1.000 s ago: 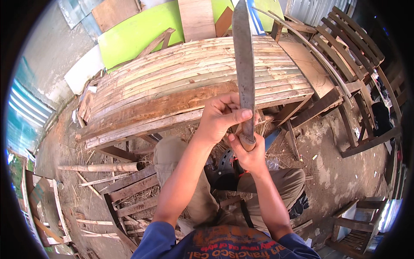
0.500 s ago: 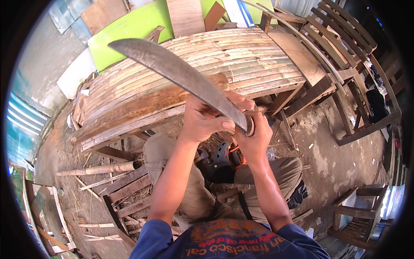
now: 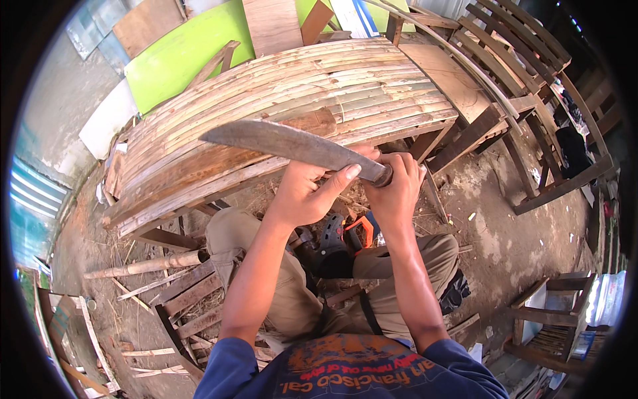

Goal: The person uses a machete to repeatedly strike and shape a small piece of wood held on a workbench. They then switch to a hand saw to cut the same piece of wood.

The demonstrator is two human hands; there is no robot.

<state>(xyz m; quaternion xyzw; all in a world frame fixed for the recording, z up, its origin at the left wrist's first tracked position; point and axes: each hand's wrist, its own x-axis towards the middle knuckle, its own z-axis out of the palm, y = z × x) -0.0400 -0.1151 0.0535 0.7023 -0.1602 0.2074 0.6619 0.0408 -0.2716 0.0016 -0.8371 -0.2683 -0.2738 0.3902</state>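
A machete (image 3: 272, 141) with a dull grey, wide blade is held up in front of me, its tip pointing left. My right hand (image 3: 397, 193) is wrapped round the handle end, most of which is hidden by the fingers. The blade's base is pinched by my left hand (image 3: 306, 193), the thumb on the near face and the fingers partly hidden behind. Beyond the blade stands a table of split bamboo slats (image 3: 279, 86), with a brown wooden plank (image 3: 199, 163) lying along its near side.
Wooden chairs (image 3: 495, 50) are stacked at the back right. Left of my legs are a bamboo pole (image 3: 146, 266) and a slatted wooden piece (image 3: 193, 302). An orange-handled tool (image 3: 362, 231) lies by my grey shoe (image 3: 332, 234). Another wooden chair (image 3: 551, 319) stands at the lower right.
The machete has tipped to a flatter angle, its tip lower and further right. Both hands remain on it, and the view has shifted slightly.
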